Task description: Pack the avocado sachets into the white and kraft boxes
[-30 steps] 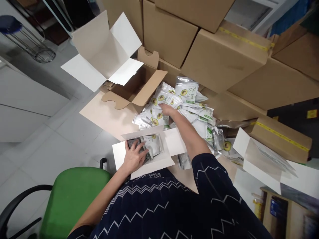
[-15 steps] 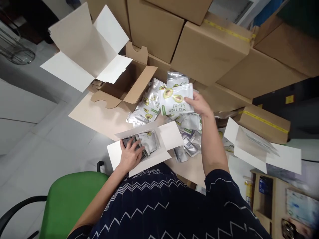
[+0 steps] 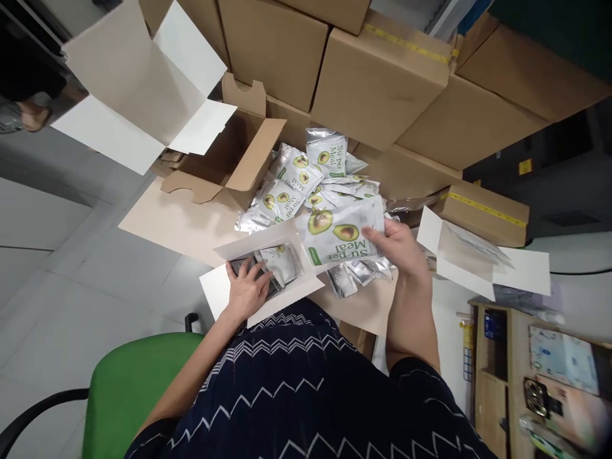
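My right hand pinches a silver-white pouch by its right end, thumb on top. Avocado pictures and the words "Su-per Meal" face up on it. The pouch hangs over the right flap of a white carton at my waist. Inside that carton my left hand lies with fingers spread on dark-edged packets, beside upright silver pouches. Beyond the carton, a loose pile of similar pouches covers part of the table.
An open brown box stands at the back left, with an open white carton on it. Large brown boxes wall off the back. Another open white carton sits at right. A green chair is at lower left.
My right hand has brought the pouch down and nearer, from over the pile to the white carton's right flap. My left hand stays in the carton. The view has shifted slightly.
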{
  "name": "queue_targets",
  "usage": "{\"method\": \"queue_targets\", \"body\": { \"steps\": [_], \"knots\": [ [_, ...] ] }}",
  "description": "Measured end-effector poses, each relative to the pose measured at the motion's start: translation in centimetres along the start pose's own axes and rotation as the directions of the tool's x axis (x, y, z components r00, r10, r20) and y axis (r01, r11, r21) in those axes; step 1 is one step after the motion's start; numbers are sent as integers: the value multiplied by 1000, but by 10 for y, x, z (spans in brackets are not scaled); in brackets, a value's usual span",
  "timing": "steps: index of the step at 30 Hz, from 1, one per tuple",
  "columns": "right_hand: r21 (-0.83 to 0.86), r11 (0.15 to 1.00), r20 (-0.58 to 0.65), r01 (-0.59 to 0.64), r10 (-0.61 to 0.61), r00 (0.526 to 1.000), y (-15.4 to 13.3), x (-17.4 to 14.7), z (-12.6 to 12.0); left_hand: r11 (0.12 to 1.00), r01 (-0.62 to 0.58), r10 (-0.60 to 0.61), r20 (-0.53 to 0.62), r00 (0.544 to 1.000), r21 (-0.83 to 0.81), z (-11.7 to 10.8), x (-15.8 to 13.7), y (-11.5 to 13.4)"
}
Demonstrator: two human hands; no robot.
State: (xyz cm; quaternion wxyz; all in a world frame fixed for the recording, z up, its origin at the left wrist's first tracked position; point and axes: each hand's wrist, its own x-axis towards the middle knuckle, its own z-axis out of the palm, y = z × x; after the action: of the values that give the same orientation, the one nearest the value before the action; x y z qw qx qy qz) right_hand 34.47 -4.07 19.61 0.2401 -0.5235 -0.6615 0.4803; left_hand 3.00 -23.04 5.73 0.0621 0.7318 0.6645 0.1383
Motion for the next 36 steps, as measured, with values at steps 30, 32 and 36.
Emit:
{"method": "queue_targets", "body": {
  "steps": [30, 32, 36],
  "knots": [
    [-386, 918, 648, 91, 199, 736, -15, 59, 121, 999, -23, 20, 73, 997, 43, -2, 6, 7],
    [-350, 937, 399, 9, 141, 906, -21, 96, 97, 999, -21, 18, 64, 998, 44, -1, 5, 6],
    [-404, 882, 181, -241, 335, 925, 2, 180, 106, 1000, -5, 5, 26, 1000, 15, 3, 1, 3]
  ]
}}
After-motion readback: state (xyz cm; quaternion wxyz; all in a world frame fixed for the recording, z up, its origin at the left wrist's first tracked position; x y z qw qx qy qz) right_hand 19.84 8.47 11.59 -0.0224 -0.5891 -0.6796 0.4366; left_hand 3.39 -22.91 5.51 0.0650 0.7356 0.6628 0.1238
